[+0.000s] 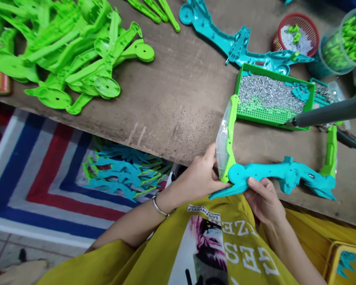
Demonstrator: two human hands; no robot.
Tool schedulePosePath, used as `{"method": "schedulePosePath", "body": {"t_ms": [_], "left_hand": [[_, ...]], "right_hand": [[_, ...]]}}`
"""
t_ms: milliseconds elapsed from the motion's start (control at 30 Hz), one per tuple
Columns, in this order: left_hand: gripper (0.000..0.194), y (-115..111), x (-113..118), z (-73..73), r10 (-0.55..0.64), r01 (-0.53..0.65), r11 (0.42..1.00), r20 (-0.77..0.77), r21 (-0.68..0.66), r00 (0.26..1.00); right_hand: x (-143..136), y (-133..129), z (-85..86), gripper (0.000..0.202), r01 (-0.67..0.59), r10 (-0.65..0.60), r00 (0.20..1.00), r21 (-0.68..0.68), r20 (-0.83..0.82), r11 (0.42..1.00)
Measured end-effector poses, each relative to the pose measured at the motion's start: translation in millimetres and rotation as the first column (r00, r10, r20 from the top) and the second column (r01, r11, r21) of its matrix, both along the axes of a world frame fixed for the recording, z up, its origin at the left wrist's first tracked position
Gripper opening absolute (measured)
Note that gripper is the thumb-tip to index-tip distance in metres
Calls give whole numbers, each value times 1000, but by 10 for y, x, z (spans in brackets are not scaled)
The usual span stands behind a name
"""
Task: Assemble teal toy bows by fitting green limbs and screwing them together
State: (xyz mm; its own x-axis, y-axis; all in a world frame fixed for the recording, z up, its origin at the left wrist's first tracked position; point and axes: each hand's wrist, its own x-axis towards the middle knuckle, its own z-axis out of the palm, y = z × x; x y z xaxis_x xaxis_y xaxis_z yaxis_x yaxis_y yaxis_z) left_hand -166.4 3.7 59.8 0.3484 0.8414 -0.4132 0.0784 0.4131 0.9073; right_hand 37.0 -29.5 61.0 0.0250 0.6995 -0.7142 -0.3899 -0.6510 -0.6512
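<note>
A turquoise plastic body part [264,171] with a green arm at each end is held between both hands at the table's front edge. My left hand [203,176] closes on its left end, where the left green arm [231,134] with a clear plastic panel [222,144] meets the turquoise part. My right hand [264,198] pinches the turquoise part near its middle from below, thumb on top. The right green arm [331,152] stands up from the far end, away from both hands.
A green basket of small metal screws [269,91] lies ahead; a grey rod-like tool [332,111] points over it. Beyond are another turquoise part [216,37], a red basket [296,23] and a tub of green pieces [354,39]. Green parts [77,51] pile up left; assembled pieces [115,170] lie below.
</note>
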Motion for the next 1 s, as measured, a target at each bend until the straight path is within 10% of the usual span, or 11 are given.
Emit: {"method": "schedulePosePath", "body": {"t_ms": [367,600,1000], "left_hand": [[106,-11,-12,-37,-8,9,1000,106,-8,994],[37,25,-181,-97,-164,242,925,267,-293,950],[50,140,-244,-90,-3,-13,938,-44,-346,999]], "right_hand": [[-27,11,-11,17,-22,26,998,71,-51,997],[-100,146,-131,22,43,-35,996,95,-84,995],[-338,384,-225,33,128,-93,966,130,-242,983]]}}
